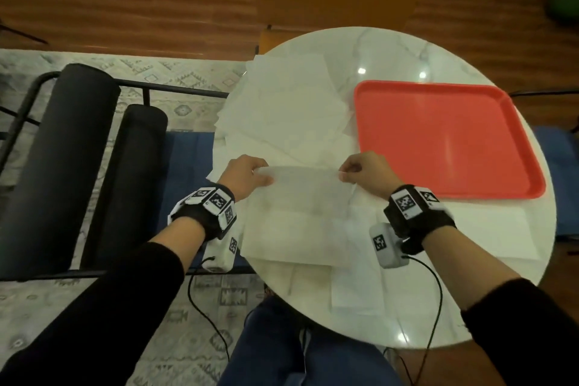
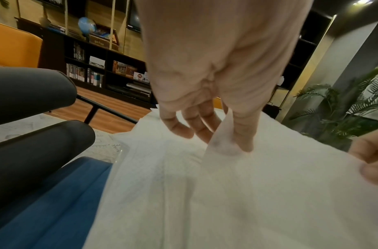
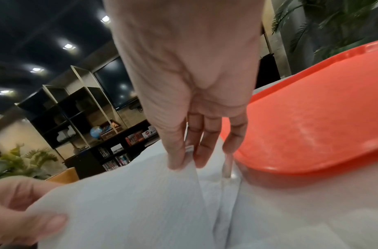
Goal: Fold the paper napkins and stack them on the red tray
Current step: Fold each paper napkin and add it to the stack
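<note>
Head view: I am sitting at a round white table [image 1: 391,50] and looking down at my two hands.
My left hand [image 1: 247,174]: my thumb and first finger are pinching the left top corner of a paper napkin [image 1: 300,194]. My other fingers are hanging loose.
My right hand [image 1: 366,172]: it is pinching the right top corner of the same napkin.
Napkin I am holding: its top edge is lifting up off the table between my hands. Its lower part is lying on other napkins.
Other napkins [image 1: 282,103]: they are lying flat and open, spread over the left and near parts of the table.
Red tray [image 1: 445,138]: it is sitting on the right side of the table, just beside my right hand. I am seeing no napkins on it.
Beside the table: a black chair [image 1: 62,150] is standing on my left.
</note>
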### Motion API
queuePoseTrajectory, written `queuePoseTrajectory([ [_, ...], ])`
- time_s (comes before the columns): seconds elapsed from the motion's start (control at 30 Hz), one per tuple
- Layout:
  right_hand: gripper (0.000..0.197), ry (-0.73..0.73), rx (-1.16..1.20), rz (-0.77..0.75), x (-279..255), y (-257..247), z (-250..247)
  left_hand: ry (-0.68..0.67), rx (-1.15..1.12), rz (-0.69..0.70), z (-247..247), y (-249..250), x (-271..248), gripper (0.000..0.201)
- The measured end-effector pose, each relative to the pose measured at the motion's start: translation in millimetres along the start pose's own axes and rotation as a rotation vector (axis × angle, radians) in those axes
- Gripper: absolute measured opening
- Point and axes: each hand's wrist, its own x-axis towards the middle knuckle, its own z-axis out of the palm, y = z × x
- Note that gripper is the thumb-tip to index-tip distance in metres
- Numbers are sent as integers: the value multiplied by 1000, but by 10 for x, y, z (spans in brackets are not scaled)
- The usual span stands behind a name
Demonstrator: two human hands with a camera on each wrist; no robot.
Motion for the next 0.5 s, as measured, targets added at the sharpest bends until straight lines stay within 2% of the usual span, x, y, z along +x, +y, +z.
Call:
queuePoseTrajectory([
  [0.13, 7, 164, 64, -67, -188, -12, 6, 139, -53, 104, 49, -64, -77, 9],
  [0.27, 8, 247, 54, -172, -595, 47, 133, 164, -41, 208, 147, -216, -397, 31],
  [0.33, 11, 229, 66, -217, -792, 117, 302, 135, 28, 226, 209, -343, -553, 34],
  [0.4, 10, 169, 26, -247, -953, 178, 501, 102, 93, 229, 269, -463, -676, 26],
  [0.5, 9, 50, -79, -229, -1118, 218, 722, 44, 194, 217, 338, -585, -786, 24],
])
